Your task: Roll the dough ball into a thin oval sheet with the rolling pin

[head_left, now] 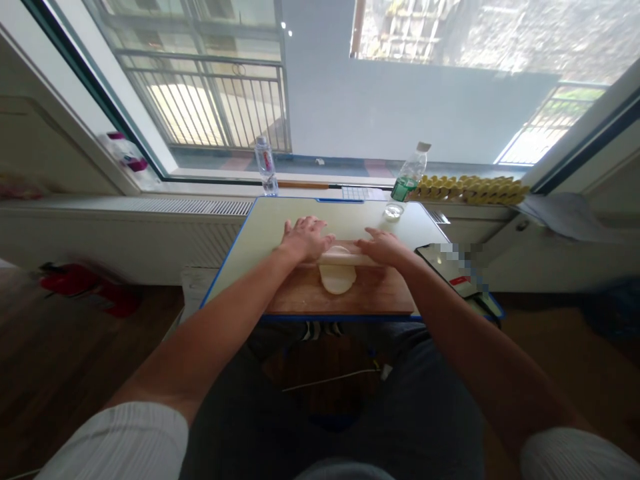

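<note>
A pale rolling pin (345,260) lies crosswise over a flat oval piece of dough (338,281). Under both is a brown wooden board (295,297) at the table's near edge. My left hand (305,238) rests on the pin's left part, its fingers stretched forward and spread. On the right part lies my right hand (383,247), with its fingers extended and pointing inward. Both palms press on the pin from above and hide its ends. The dough shows on the near side of the pin and a little beyond it.
The small table (235,247) has a blue rim. A green-labelled bottle (407,180) stands at its back right, and a clear bottle (267,167) on the sill. A dark-edged tablet-like object (447,270) lies right. A red fire extinguisher (90,287) is left.
</note>
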Demonstrator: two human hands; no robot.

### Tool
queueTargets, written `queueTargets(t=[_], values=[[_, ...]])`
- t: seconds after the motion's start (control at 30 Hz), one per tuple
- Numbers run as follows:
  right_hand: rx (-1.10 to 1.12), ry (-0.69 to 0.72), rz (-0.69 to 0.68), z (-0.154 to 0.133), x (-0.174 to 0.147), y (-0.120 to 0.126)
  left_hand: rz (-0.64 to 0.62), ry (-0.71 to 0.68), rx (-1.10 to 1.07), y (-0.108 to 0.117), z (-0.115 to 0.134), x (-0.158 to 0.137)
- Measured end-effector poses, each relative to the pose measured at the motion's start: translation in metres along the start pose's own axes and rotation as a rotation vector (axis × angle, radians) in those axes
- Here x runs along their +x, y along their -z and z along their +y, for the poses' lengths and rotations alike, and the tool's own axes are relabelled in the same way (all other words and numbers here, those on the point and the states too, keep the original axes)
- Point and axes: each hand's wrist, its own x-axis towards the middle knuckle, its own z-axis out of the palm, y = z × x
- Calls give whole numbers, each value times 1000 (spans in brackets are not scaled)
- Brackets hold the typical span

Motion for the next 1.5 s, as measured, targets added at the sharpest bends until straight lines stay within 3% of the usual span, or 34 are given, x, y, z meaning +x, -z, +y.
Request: queueTargets(t=[0.23,0.33,0.5,0.63,0.93,1.17,1.33,1.5], values=[[202,-129,45,0,-11,-5,-5,19,-86,-5,-5,11],[212,-92,53,3,-24,-13,9,32,-87,-8,-5,2],[160,-25,69,6,-39,-17,200,-56,-67,-5,-1,-24],[214,-21,104,2,-45,-15,157,-109,-171,-10,-7,-31],[282,50,103,-12,-41,-10,136,-141,-458,-11,-34,-17],[71,45,-43,-18,-28,-3,51,-144,-195,-20,-45,-9],[29,26,-22,-21,-33,-5,-35,-125,-102,-22,-41,-12],[-5,32,52,-27,-60,-7,12,-143,-60,-22,-32,-40]])
